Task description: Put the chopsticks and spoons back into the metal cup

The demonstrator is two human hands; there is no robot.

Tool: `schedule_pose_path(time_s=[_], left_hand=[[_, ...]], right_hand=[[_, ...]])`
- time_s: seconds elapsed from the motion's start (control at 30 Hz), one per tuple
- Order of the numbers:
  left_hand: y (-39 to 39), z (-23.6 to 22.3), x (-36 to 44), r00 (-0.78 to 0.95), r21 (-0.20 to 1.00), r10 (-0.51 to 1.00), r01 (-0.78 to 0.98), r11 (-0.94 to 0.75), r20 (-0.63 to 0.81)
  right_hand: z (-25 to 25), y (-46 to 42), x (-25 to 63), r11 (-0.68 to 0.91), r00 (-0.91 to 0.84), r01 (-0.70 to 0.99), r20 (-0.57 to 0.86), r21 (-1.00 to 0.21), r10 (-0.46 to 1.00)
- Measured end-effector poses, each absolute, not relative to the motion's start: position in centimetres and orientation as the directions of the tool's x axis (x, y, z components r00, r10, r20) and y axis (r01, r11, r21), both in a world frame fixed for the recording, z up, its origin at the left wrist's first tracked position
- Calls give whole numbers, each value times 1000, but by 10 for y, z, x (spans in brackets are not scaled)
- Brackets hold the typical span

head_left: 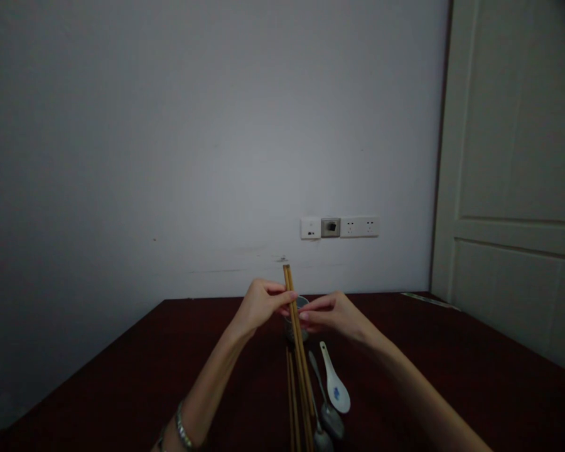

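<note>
A pair of wooden chopsticks (299, 351) is raised over the table, tilted with the upper ends away from me. My left hand (263, 302) pinches them near the upper end between thumb and fingers. From the other side, the closed fingertips of my right hand (329, 312) press at the same chopsticks, a bit lower. Behind both hands stands a cup (302, 301), partly hidden by them. More chopsticks (292, 395) lie on the table below. To their right rest metal spoons (332, 419) and a white soup spoon (335, 383) with a blue mark.
The dark red table (145, 376) meets a pale wall (216, 157) at the back. Sockets and switches (339, 227) sit on that wall. A thin flat strip (428, 301) lies near the far right corner, beside a white panelled door (518, 188).
</note>
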State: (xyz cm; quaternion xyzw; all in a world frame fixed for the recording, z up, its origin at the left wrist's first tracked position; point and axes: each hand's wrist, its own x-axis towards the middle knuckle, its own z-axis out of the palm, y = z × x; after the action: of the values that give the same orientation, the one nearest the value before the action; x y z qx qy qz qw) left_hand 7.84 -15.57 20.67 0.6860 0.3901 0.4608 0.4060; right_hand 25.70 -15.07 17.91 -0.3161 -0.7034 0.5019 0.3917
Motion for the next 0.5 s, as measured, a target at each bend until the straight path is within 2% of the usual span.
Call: schedule_pose_path(time_s=[0.17, 0.5], left_hand=[[-154, 208, 76, 237, 920, 913, 133, -369, 332], [-151, 203, 77, 254, 919, 905, 113, -378, 341]], right_hand=[[171, -149, 244, 190, -455, 13, 163, -982, 875], [165, -153, 234, 188, -445, -21, 177, -982, 878]])
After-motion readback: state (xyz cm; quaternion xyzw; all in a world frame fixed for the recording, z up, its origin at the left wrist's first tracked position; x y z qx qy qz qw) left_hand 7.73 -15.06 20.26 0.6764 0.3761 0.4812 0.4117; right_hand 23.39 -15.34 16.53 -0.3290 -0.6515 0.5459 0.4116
